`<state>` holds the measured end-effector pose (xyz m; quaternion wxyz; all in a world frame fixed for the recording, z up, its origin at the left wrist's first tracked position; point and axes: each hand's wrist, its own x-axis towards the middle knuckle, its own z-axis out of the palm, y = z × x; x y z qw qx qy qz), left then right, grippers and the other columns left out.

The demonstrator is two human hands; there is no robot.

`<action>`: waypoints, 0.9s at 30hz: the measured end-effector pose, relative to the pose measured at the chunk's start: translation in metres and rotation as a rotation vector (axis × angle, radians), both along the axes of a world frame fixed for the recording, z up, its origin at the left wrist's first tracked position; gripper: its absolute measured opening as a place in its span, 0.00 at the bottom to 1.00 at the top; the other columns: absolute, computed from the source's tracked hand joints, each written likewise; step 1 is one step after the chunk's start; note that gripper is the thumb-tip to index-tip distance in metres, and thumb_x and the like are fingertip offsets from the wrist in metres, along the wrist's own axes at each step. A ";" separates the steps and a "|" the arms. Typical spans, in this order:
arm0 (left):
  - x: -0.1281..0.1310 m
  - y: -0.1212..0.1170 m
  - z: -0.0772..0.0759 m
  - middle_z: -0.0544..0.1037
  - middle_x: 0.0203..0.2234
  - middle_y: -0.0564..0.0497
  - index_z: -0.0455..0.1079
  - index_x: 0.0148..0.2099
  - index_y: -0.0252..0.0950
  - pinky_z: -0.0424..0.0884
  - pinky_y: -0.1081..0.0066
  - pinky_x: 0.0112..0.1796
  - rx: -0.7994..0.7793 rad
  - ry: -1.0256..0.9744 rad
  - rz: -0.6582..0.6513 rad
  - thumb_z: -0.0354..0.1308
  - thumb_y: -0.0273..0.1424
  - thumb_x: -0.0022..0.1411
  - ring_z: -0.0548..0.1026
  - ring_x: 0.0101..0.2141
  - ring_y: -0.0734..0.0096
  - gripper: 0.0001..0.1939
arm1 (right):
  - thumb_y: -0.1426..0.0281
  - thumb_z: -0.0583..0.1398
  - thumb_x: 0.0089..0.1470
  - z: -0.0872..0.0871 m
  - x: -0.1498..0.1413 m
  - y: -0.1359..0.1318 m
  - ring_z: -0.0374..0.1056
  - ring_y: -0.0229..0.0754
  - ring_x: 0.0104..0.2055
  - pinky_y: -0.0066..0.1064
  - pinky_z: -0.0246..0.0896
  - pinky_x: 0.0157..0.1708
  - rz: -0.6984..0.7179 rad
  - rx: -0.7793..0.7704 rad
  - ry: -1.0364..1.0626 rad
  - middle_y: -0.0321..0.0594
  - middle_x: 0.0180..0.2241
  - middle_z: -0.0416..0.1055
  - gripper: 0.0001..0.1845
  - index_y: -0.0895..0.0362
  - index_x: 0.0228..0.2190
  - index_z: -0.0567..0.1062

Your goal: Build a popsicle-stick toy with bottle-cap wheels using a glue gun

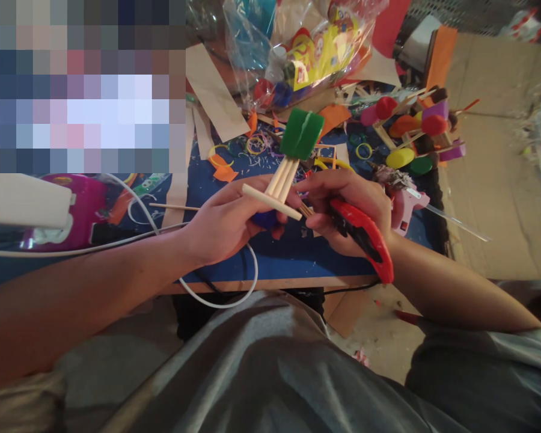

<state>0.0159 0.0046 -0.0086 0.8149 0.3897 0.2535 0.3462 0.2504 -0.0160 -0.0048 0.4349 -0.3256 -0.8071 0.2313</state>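
My left hand [228, 219] is closed round a small wooden stick model [283, 180]. The model has several pale sticks side by side, a crosswise stick at the near end and a green block [302, 133] at the far end. A blue round piece [265, 220] shows under my left fingers. My right hand [349, 207] is closed round a tool with a red and black handle [367, 234]; its working end is hidden. Thin wooden sticks [306, 210] show between the hands, close to my right fingertips.
A pink glue gun [406, 207] lies right of my right hand. Colourful stick models [415, 129] stand behind it. A clear plastic bag [306, 48], paper scraps and rings cover the back. A white cable [252, 270] loops over the table's front edge [288, 284]. Cardboard [500, 180] lies right.
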 end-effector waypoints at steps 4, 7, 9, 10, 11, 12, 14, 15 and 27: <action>0.003 -0.001 0.002 0.77 0.30 0.49 0.81 0.36 0.33 0.76 0.77 0.29 -0.039 0.034 0.021 0.71 0.30 0.62 0.75 0.31 0.73 0.05 | 0.56 0.69 0.71 -0.001 0.000 0.002 0.65 0.37 0.25 0.32 0.68 0.26 0.023 0.016 0.014 0.30 0.27 0.68 0.18 0.49 0.57 0.79; 0.003 -0.001 0.001 0.76 0.29 0.51 0.80 0.34 0.33 0.75 0.76 0.28 -0.022 -0.009 0.023 0.70 0.29 0.59 0.73 0.29 0.74 0.04 | 0.57 0.70 0.69 -0.001 0.000 0.002 0.65 0.37 0.25 0.32 0.68 0.26 0.017 0.016 0.011 0.30 0.27 0.69 0.18 0.47 0.57 0.79; 0.003 -0.001 0.000 0.74 0.28 0.51 0.80 0.32 0.33 0.73 0.76 0.27 -0.012 -0.030 0.009 0.69 0.28 0.60 0.71 0.27 0.76 0.04 | 0.58 0.71 0.69 -0.001 0.000 0.002 0.65 0.37 0.24 0.32 0.68 0.27 0.017 0.027 0.012 0.30 0.27 0.69 0.19 0.47 0.57 0.79; 0.002 -0.001 -0.001 0.73 0.26 0.52 0.79 0.31 0.33 0.72 0.77 0.27 -0.013 -0.028 -0.002 0.68 0.27 0.60 0.70 0.27 0.76 0.05 | 0.57 0.71 0.68 -0.002 0.000 0.002 0.65 0.37 0.24 0.32 0.69 0.27 0.018 0.030 0.008 0.29 0.27 0.68 0.19 0.47 0.57 0.79; 0.002 -0.001 -0.001 0.73 0.25 0.52 0.78 0.30 0.33 0.71 0.77 0.27 -0.016 -0.018 -0.009 0.68 0.26 0.61 0.70 0.26 0.77 0.06 | 0.57 0.71 0.68 -0.002 0.000 0.002 0.65 0.36 0.24 0.32 0.69 0.27 0.014 0.030 0.003 0.29 0.27 0.68 0.19 0.47 0.56 0.79; 0.002 -0.001 -0.001 0.72 0.25 0.52 0.77 0.30 0.33 0.71 0.77 0.27 -0.019 -0.008 -0.015 0.67 0.26 0.61 0.69 0.26 0.77 0.07 | 0.56 0.71 0.68 -0.002 0.000 0.002 0.65 0.36 0.24 0.32 0.69 0.27 0.006 0.023 -0.004 0.29 0.27 0.69 0.19 0.47 0.56 0.79; 0.000 -0.001 -0.002 0.70 0.25 0.52 0.76 0.29 0.33 0.71 0.77 0.28 -0.021 -0.008 -0.033 0.66 0.25 0.61 0.68 0.26 0.76 0.07 | 0.55 0.71 0.68 -0.001 0.001 0.001 0.64 0.37 0.23 0.33 0.70 0.26 -0.016 0.002 -0.022 0.30 0.27 0.70 0.19 0.47 0.55 0.79; 0.000 -0.001 -0.003 0.70 0.25 0.52 0.76 0.29 0.33 0.71 0.77 0.29 -0.018 -0.025 -0.042 0.66 0.24 0.61 0.68 0.27 0.75 0.07 | 0.54 0.70 0.69 -0.001 0.001 0.001 0.64 0.37 0.23 0.33 0.70 0.26 -0.026 -0.005 -0.026 0.31 0.27 0.71 0.19 0.47 0.55 0.80; -0.002 0.002 -0.005 0.68 0.24 0.51 0.73 0.27 0.34 0.69 0.74 0.29 0.050 -0.055 -0.068 0.67 0.26 0.64 0.68 0.28 0.73 0.13 | 0.56 0.71 0.69 0.001 0.001 0.001 0.67 0.39 0.24 0.34 0.69 0.27 -0.011 0.006 -0.024 0.31 0.28 0.73 0.18 0.45 0.56 0.80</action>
